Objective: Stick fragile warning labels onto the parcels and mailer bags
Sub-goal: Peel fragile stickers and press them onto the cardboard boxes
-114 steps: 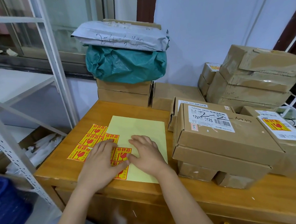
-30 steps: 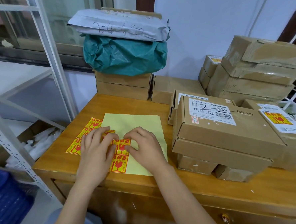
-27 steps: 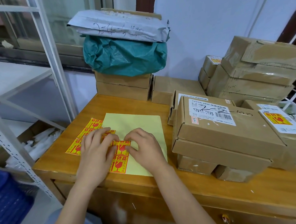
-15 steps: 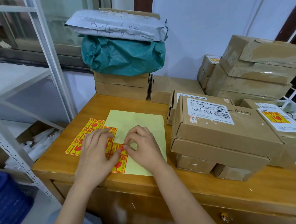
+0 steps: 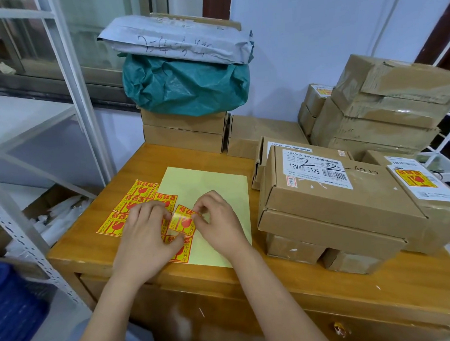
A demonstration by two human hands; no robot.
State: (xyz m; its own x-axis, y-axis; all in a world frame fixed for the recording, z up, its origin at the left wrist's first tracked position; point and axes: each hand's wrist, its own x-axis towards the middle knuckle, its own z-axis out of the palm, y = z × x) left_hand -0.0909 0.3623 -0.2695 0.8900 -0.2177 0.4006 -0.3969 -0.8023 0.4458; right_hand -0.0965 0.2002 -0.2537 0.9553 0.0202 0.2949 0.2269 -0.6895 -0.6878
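Nearest the camera, two bare forearms reach over the front edge of the wooden desk. The left hand lies flat on the sheet of red-and-yellow fragile labels, its fingers fairly straight and pressing the sheet down, the thumb resting on a label at the sheet's near edge. The right hand has its fingers curled, thumb and forefinger pinching the top corner of one label, which is lifted and tilted, partly peeled off the sheet between the two hands. Under the hands lies pale yellow backing paper, bare on its far and right parts. Just to the right stands a cardboard parcel with a white barcode sticker and handwriting on top, stacked on smaller boxes. Touching its right side is another parcel that already carries a fragile label on its top. Farther back, at the desk's far edge, a green mailer bag sits on two flat boxes, with a grey mailer bag lying on top. To the far right, tape-wrapped cartons are piled against the wall.
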